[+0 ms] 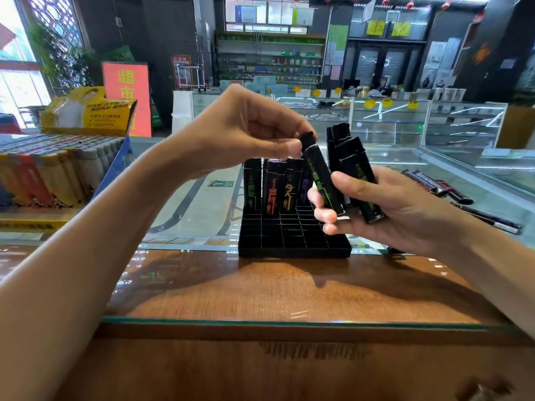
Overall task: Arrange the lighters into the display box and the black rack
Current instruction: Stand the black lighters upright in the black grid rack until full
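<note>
One display box (115, 166), far left on the worktop (260, 285): packed with upright lighters. Left hand (246, 131): thumb and fingers pinch the cap of a green-printed lighter (321, 180), which is tilted above the black rack (292, 241). Rack: a few standing lighters (272, 186) in the back row; front cells vacant. Right hand (390, 209): fingers curled round a bundle of black lighters (356, 166). Loose lighters (440, 186): far right. Advice: draw the pinched lighter clear, turn it upright, then seat it base first in the next free back-row cell.

Bright daylight from left window (17, 53), glare on glass counter (289, 321), wide-angle edge distortion
</note>
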A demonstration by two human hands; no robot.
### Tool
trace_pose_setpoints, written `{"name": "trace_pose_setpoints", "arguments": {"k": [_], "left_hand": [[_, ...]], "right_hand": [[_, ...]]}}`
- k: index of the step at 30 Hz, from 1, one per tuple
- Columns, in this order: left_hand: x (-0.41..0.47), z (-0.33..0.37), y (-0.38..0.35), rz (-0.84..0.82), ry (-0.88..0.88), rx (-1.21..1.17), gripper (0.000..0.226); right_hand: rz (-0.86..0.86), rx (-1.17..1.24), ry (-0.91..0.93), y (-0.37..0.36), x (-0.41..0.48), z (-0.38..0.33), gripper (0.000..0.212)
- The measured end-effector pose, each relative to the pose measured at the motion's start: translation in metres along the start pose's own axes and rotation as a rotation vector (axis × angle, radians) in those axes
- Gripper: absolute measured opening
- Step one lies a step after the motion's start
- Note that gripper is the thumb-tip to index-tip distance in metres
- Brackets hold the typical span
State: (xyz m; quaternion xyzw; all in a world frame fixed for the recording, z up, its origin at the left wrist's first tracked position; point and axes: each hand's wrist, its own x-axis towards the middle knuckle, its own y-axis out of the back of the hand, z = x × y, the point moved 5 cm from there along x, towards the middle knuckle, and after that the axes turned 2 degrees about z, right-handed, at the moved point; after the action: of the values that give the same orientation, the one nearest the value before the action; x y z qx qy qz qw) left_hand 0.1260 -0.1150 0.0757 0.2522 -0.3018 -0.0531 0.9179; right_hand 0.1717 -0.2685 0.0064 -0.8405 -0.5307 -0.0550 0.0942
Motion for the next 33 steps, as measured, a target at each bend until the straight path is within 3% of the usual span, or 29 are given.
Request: {"name": "trace_pose_setpoints", "arguments": {"k": [11, 19, 27, 33], "left_hand": [[0.001, -0.002, -0.006, 0.025, 0.049, -0.071, 0.033], [0.002, -0.009, 0.007, 0.068, 0.114, -0.08, 0.037], [0.0, -0.002, 0.014, 0.148, 0.035, 0.118, 0.04], [0.002, 0.001, 0.0, 0.244, -0.086, 0.198, 0.041]], "right_hand": [[0.307, -0.273, 0.153, 0.011, 0.002, -0.004, 0.02], [0.56, -0.234, 0.23, 0.034, -0.006, -0.015, 0.028], [0.668, -0.27, 0.273, 0.046, -0.011, -0.024, 0.016], [0.687, -0.328, 0.21, 0.049, -0.011, -0.021, 0.026]]}}
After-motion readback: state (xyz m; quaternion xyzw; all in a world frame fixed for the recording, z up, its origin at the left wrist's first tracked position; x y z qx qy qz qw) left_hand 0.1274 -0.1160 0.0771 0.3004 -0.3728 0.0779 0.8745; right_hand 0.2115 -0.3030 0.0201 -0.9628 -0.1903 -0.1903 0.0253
